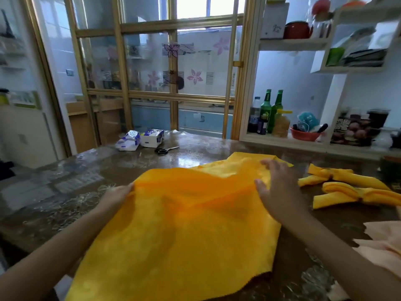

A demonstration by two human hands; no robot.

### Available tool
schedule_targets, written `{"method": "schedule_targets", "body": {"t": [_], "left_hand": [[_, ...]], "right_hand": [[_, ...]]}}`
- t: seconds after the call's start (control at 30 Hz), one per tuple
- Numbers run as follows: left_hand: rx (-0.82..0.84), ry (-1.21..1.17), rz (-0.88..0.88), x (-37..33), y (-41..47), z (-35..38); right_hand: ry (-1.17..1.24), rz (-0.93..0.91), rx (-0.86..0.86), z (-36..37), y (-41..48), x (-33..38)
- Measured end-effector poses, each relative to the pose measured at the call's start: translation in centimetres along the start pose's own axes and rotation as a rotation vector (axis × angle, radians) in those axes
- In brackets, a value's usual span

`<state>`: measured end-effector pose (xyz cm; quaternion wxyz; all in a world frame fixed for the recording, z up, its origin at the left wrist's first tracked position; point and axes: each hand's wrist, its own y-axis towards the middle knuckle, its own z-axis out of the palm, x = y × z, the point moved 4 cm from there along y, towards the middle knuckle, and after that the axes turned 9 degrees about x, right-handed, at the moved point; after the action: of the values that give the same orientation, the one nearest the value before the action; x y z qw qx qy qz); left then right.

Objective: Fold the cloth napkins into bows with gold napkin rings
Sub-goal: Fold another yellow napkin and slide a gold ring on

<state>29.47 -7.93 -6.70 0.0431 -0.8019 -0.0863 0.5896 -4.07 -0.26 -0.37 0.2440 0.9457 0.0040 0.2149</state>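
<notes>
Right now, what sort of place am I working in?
Likely a home dining area beside a kitchen: a glossy table holding a yellow napkin, open wall shelves stocked with green bottles, and a gold-framed glass door with flower stickers.
</notes>
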Motion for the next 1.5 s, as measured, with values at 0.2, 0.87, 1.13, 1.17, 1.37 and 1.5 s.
{"method": "schedule_targets", "body": {"t": [0.2, 0.87, 1.13, 1.17, 1.37, 1.5], "left_hand": [[-0.398, 0.51, 0.241, 4.1, -1.9, -5.4], [0.338, 1.09, 0.374, 5.6, -7.6, 5.2], [0.322, 1.078, 0.376, 5.9, -7.4, 5.3], [0.32, 1.067, 0.378, 5.9, -7.2, 5.4], [0.226, 0.91, 0.411, 5.5, -6.6, 5.4], [0.239, 1.008, 0.38, 5.0, -6.9, 5.6]], "right_hand": [[-0.008, -0.089, 0.579, 7.0, -5.0, 2.0], [-0.023, 0.021, 0.367, 8.5, -9.6, 2.6], [-0.004, -0.012, 0.334, 8.5, -9.9, 2.7], [-0.002, -0.021, 0.322, 8.5, -9.8, 2.7], [0.029, -0.141, 0.21, 7.8, -10.2, 3.1], [0.098, -0.061, 0.093, 6.3, -11.4, 2.1]]}}
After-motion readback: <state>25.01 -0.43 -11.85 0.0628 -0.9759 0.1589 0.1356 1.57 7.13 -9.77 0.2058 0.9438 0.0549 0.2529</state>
